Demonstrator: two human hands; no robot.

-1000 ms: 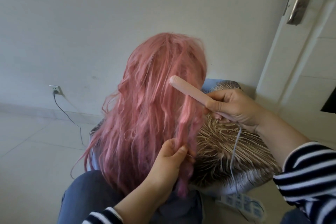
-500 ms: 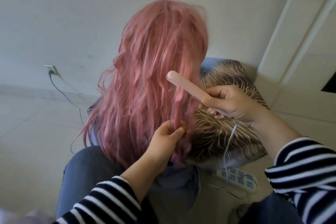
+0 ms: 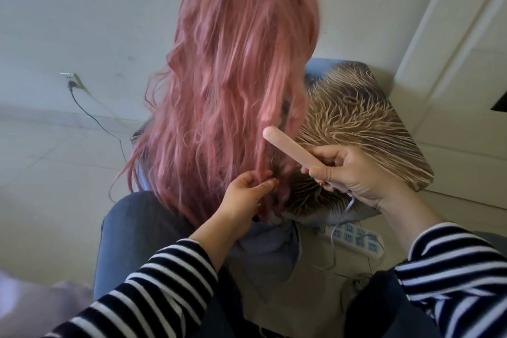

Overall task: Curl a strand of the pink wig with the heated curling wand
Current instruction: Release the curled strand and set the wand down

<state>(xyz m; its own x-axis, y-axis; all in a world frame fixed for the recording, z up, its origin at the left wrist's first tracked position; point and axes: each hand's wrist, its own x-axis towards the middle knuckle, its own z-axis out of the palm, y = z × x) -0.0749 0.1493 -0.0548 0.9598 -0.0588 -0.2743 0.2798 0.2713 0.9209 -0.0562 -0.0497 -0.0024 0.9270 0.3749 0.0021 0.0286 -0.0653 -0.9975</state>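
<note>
- Two hands work at the pink wig (image 3: 233, 85): the left hand (image 3: 247, 189) pinches a thin strand (image 3: 262, 156) near the wig's lower right edge.
- Right hand (image 3: 348, 170) is wrapped tight around the curling wand (image 3: 290, 147), whose tip sits just right of that strand.
- Judged step: strand separated, not yet wound; next, lay the wand against it and wrap.

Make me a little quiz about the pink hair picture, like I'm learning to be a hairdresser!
1. True or false: the right hand holds the curling wand.
2. What does the left hand pinch?
A. a strand of the wig
B. the power strip
C. the cushion
3. Fill in: a black cable runs to the wall ____.

Key: 1 true; 2 A; 3 socket.
</note>
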